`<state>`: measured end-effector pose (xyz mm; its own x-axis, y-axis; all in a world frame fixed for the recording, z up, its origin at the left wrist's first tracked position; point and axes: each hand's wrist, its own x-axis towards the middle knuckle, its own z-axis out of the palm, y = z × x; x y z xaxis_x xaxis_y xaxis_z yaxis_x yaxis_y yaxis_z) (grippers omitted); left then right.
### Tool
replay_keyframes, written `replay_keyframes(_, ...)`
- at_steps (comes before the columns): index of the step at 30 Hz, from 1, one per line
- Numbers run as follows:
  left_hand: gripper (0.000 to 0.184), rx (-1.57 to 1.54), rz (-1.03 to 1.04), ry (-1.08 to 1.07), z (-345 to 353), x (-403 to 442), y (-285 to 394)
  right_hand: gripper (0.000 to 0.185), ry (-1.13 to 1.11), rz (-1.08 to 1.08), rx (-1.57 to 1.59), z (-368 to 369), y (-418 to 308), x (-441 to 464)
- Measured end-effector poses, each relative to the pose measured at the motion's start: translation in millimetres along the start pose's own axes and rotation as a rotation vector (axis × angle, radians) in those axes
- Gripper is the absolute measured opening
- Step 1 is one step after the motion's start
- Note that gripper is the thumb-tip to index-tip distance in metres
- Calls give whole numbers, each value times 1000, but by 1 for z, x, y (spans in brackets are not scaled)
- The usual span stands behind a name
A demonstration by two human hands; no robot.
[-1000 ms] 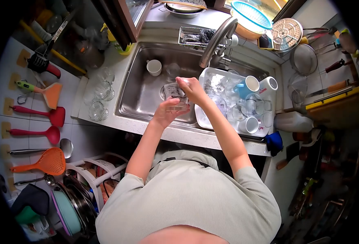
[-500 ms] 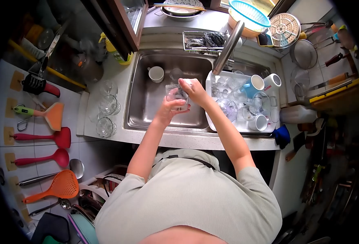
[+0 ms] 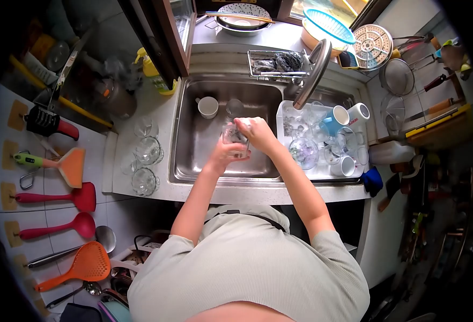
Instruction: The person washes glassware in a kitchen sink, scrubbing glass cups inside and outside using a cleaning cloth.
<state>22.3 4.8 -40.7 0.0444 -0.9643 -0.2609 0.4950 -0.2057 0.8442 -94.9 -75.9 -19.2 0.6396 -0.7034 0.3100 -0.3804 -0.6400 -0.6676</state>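
My left hand [image 3: 227, 154] is wrapped round a clear glass [image 3: 234, 134] above the right part of the sink basin [image 3: 199, 155]. My right hand [image 3: 256, 133] is closed at the upper right rim of that same glass, its fingertips over the opening; something whitish shows between its fingers, too small to name. Behind my hands, a white mug [image 3: 208, 107] and another clear glass [image 3: 234, 108] stand on the basin floor. The faucet [image 3: 312, 75] arches over the right edge of the basin.
Right of the basin, a white tray [image 3: 322, 174] holds several glasses, a blue mug [image 3: 334, 120] and white cups. Several glass cups [image 3: 145, 182] stand on the left counter, near a yellow bottle [image 3: 153, 72]. A wire rack [image 3: 278, 64] sits behind the sink.
The view has shifted, so the sink and counter appear lower and further right. Both hands stay at the glass, which now looks more upright than one second ago.
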Motion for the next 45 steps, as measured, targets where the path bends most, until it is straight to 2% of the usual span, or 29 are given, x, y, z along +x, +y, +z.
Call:
replay_keyframes(1,84,245,225,111,4,1,-3,33,74,-225,-335,4,-5,2)
replay_keyframes(2,101,721,268,179,1,1,-2,26,16,-185,-509,10,-14,1)
replay_keyframes(5,103,635,380,208,-14,17,-21,30,18,12,-584,17,-38,8)
replay_keyframes(6,85,576,425,181,-8,10,-10,31,66,-68,-555,19,-32,8)
replay_keyframes(7,78,227,157,-20,-15,6,-3,32,110,-148,-528,16,-26,10)
replay_keyframes(9,66,-481,-376,-399,-38,0,10,38,-98,318,463,3,-19,11)
replay_keyframes(10,55,-680,-430,-476,-36,-1,9,40,-105,353,523,2,-16,8)
replay_keyframes(11,56,-604,-410,-436,-36,-2,10,41,-112,386,583,3,-15,7)
replay_keyframes(13,59,-450,-371,-358,-37,-3,13,41,-70,183,239,4,-18,12)
replay_keyframes(16,84,533,340,187,-7,8,3,35,-108,38,-386,12,-36,21)
replay_keyframes(17,91,533,349,176,-9,11,0,32,-140,15,-610,16,-44,23)
replay_keyframes(18,98,533,362,161,-9,15,4,30,-95,103,-590,16,-47,26)
replay_keyframes(19,104,533,375,148,-9,18,8,31,-46,68,-534,13,-44,27)
replay_keyframes(20,88,558,354,89,-13,13,10,32,-3,35,-471,11,-39,25)
replay_keyframes(21,82,281,109,-92,-24,9,13,33,40,2,-402,10,-35,22)
replay_keyframes(22,76,0,-131,-266,-38,7,18,38,-51,285,206,2,-35,20)
replay_keyframes(23,71,-284,-371,-435,-47,6,21,43,-6,268,446,3,-27,19)
replay_keyframes(24,62,-676,-365,-599,-42,6,13,42,9,345,636,8,-21,17)
replay_keyframes(25,63,-744,-394,-594,-39,6,7,42,25,420,824,12,-15,15)
replay_keyframes(27,66,-883,-443,-583,-31,4,7,42,145,384,862,24,-5,11)
replay_keyframes(32,52,-172,-375,-280,-24,-6,31,44,181,417,773,21,6,1)
replay_keyframes(35,60,98,-277,-259,-17,-3,31,44,28,411,461,14,-7,7)
replay_keyframes(36,68,188,-200,-155,-14,0,25,41,80,242,63,8,-20,12)
replay_keyframes(37,69,385,27,-65,-11,5,18,39,111,160,-291,10,-34,14)
replay_keyframes(39,71,770,480,124,-3,10,11,39,162,118,-478,15,-49,19)
replay_keyframes(40,61,571,360,93,3,4,16,42,149,155,-512,13,-55,22)
replay_keyframes(43,52,-74,-242,-231,-16,-3,33,41,120,44,-361,4,-39,26)
replay_keyframes(44,48,-287,-293,-252,-16,-11,39,44,-79,334,251,-10,-38,26)
replay_keyframes(45,50,-326,-326,-287,-19,-11,38,47,-67,444,637,-3,-26,20)
